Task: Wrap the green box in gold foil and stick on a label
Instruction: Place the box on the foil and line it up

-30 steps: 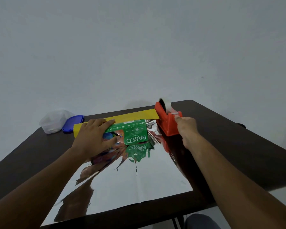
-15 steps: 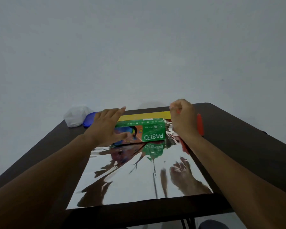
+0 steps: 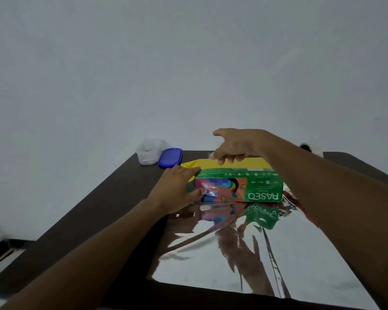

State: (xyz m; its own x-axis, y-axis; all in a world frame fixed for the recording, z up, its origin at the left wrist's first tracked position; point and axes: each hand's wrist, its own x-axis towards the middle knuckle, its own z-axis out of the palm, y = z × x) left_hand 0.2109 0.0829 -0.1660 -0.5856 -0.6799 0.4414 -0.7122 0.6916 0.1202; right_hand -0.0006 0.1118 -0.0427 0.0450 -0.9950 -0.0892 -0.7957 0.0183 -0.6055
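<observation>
A person's left hand clamps the near end of the green box, its grip curled round the carton to keep it steady on the far part of the mirror-bright foil sheet spread over the dark tabletop. The right hand reaches over the box with loose, spread fingers holding nothing, its fingertips at the folded-up gold edge of the foil, seemingly to draw that flap across the top. A clear container with a blue lid beside it waits near the far corner.
</observation>
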